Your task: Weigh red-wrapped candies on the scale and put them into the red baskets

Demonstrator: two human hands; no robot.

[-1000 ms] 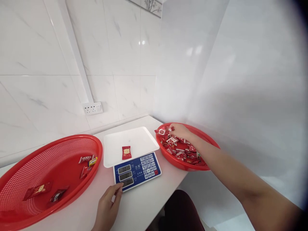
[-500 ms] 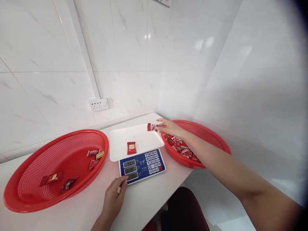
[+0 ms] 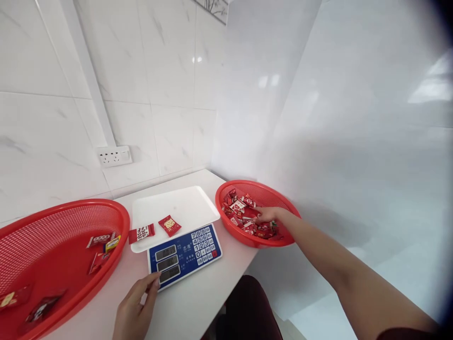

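A white and blue digital scale (image 3: 200, 255) stands on the table, with a white tray (image 3: 177, 203) behind its keypad. My left hand (image 3: 136, 302) has thumb and forefinger brought together at the scale's near left corner. On the tray lie two wrapped candies: a red packet with a cream design (image 3: 170, 225) and a red-and-white packet (image 3: 142, 233), which overlaps the tray's left rim. My right hand (image 3: 268, 214) reaches into the right red basket (image 3: 262, 244), fingers apart among many small wrapped candies (image 3: 244, 215). Some fingertips are hidden by the pile.
At the left is a larger red basket (image 3: 106, 204) holding several wrapped candies. Tiled walls meet behind the table, with a power socket (image 3: 113, 156) low on the back wall. The table's front edge (image 3: 233, 293) runs diagonally above my leg (image 3: 249, 311).
The red-and-white candy left my right hand and lies on the tray's left side. That hand went down into the right basket. The view turned rightward; my left hand stays at the scale.
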